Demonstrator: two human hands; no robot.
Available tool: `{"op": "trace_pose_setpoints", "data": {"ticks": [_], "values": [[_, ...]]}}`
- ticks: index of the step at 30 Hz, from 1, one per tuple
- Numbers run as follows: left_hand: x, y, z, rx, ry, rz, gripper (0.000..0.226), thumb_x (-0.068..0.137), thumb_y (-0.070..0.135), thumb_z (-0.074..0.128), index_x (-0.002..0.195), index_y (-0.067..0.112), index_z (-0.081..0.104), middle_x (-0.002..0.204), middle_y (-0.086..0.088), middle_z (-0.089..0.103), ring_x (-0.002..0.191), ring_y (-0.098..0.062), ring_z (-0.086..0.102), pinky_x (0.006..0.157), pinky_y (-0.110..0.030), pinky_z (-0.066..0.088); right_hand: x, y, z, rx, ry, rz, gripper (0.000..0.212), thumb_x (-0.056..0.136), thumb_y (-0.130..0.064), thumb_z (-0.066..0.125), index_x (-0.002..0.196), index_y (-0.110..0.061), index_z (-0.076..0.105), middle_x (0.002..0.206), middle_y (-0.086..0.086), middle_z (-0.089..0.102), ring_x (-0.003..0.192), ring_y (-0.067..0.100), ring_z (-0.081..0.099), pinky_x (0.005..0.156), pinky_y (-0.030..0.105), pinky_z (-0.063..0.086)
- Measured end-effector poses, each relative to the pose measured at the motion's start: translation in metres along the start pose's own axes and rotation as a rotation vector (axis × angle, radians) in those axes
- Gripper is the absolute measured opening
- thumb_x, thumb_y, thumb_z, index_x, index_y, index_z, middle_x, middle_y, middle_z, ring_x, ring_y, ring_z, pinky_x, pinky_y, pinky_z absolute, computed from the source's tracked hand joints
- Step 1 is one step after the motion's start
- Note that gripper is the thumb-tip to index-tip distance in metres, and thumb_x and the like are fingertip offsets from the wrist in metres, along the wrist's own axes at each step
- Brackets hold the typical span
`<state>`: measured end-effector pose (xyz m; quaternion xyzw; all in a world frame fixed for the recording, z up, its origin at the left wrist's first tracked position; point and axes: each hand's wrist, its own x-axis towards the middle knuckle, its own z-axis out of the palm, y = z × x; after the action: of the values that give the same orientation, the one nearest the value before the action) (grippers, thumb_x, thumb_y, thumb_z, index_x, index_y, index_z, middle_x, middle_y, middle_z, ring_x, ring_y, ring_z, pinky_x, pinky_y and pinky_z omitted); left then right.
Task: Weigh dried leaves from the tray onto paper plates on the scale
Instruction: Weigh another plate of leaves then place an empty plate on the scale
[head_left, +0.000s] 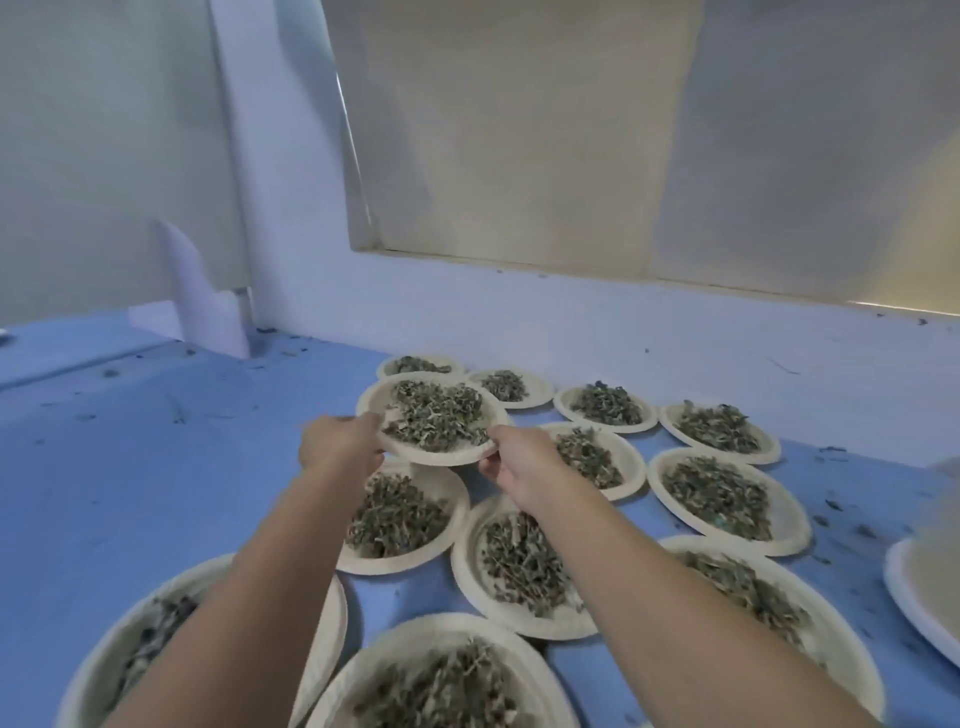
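Both hands out, arms extended over the blue bench (156, 467). Left hand (340, 444) pinches the left rim of a round off-white paper plate (441, 458); right hand (524, 470) grips its near-right rim, fingers under the edge. Hands apart, both clamped on that one plate. The plate carries a heap of dried grey-green leaves (436, 415) and is held level, off the bench, over the back-left part of a cluster of other filled paper plates (460, 561). In view it overlaps the filled plate just nearer the camera and sits just in front of two smaller-looking plates by the white wall (571, 332). The filled plates lie close, several with rims touching or overlapping. Dark leaf crumbs (831, 504) scattered on the bench at right. Pale round rim (906, 603) cut off at right edge, contents unclear. Folded white card (202, 296) stands at back-left. Frosted panel (571, 130) above the wall.
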<state>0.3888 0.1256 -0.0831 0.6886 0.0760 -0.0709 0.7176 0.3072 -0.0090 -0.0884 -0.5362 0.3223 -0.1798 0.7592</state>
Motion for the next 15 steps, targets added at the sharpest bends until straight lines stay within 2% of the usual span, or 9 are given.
{"op": "trace_pose_setpoints", "data": {"ticks": [2,4,5,7,9,10,12,14,15], "values": [[0.021,0.003,-0.005,0.025,0.005,-0.042,0.022,0.083,0.011,0.07,0.071,-0.002,0.057,0.042,-0.008,0.046,0.042,-0.019,0.05,0.057,-0.026,0.054,0.015,-0.001,0.015,-0.016,-0.002,-0.02,0.022,0.098,-0.006,0.049,0.119,0.0,0.052,0.078,0.007,0.048,0.059,0.015,0.043,0.035,0.017,0.039],[0.043,0.003,-0.007,-0.05,0.011,-0.109,0.026,0.081,0.006,0.071,0.068,0.0,0.049,0.05,-0.01,0.047,0.047,-0.017,0.05,0.035,-0.017,0.045,0.027,-0.004,0.027,0.022,-0.021,-0.013,0.018,0.099,-0.011,0.048,0.112,-0.003,0.056,0.082,0.009,0.052,0.059,0.015,0.047,0.041,0.02,0.044],[0.053,0.002,-0.007,-0.11,0.01,-0.145,0.023,0.083,0.005,0.07,0.072,0.002,0.049,0.056,-0.011,0.049,0.05,-0.016,0.051,0.034,-0.017,0.045,0.032,-0.004,0.032,0.037,-0.032,-0.002,0.017,0.099,-0.014,0.047,0.106,-0.004,0.058,0.088,0.011,0.055,0.061,0.016,0.05,0.045,0.021,0.047],[0.076,-0.003,-0.002,-0.195,0.018,-0.19,0.016,0.085,0.004,0.067,0.085,0.004,0.051,0.066,-0.012,0.052,0.057,-0.017,0.055,0.052,-0.022,0.053,0.042,-0.002,0.04,0.026,-0.04,0.021,0.017,0.1,-0.018,0.043,0.096,-0.009,0.057,0.097,0.015,0.061,0.064,0.018,0.055,0.054,0.024,0.052],[0.1,-0.01,0.003,-0.217,0.042,-0.209,0.013,0.087,0.005,0.066,0.093,0.003,0.055,0.075,-0.014,0.057,0.062,-0.018,0.056,0.075,-0.03,0.055,0.052,0.004,0.049,-0.023,-0.039,0.032,0.015,0.099,-0.017,0.042,0.101,-0.01,0.055,0.091,0.013,0.061,0.065,0.017,0.055,0.062,0.025,0.053],[0.113,-0.016,0.006,-0.225,0.066,-0.208,0.016,0.087,0.006,0.065,0.099,0.0,0.057,0.08,-0.014,0.059,0.063,-0.018,0.057,0.079,-0.033,0.055,0.057,0.007,0.053,-0.042,-0.041,0.027,0.015,0.099,-0.017,0.042,0.103,-0.009,0.055,0.086,0.01,0.059,0.066,0.017,0.055,0.066,0.026,0.054],[0.131,-0.023,0.009,-0.249,0.126,-0.203,0.026,0.087,0.006,0.065,0.111,0.001,0.056,0.079,-0.012,0.064,0.061,-0.016,0.059,0.072,-0.029,0.055,0.065,0.011,0.059,-0.057,-0.058,0.006,0.015,0.098,-0.015,0.044,0.095,-0.007,0.056,0.081,0.008,0.058,0.067,0.016,0.056,0.076,0.029,0.055],[0.144,-0.026,0.01,-0.262,0.132,-0.19,0.012,0.087,0.005,0.064,0.096,0.006,0.054,0.059,-0.007,0.059,0.054,-0.014,0.059,0.061,-0.021,0.05,0.071,0.012,0.062,-0.047,-0.078,-0.021,0.018,0.096,-0.013,0.044,0.082,-0.008,0.053,0.079,0.007,0.059,0.066,0.016,0.055,0.074,0.029,0.054],[0.147,-0.025,0.011,-0.265,0.144,-0.197,0.011,0.088,0.005,0.062,0.087,0.006,0.051,0.059,-0.007,0.054,0.06,-0.016,0.059,0.064,-0.02,0.048,0.074,0.012,0.062,-0.032,-0.086,-0.033,0.018,0.096,-0.012,0.045,0.08,-0.008,0.053,0.08,0.008,0.059,0.066,0.016,0.055,0.07,0.027,0.053]]}}
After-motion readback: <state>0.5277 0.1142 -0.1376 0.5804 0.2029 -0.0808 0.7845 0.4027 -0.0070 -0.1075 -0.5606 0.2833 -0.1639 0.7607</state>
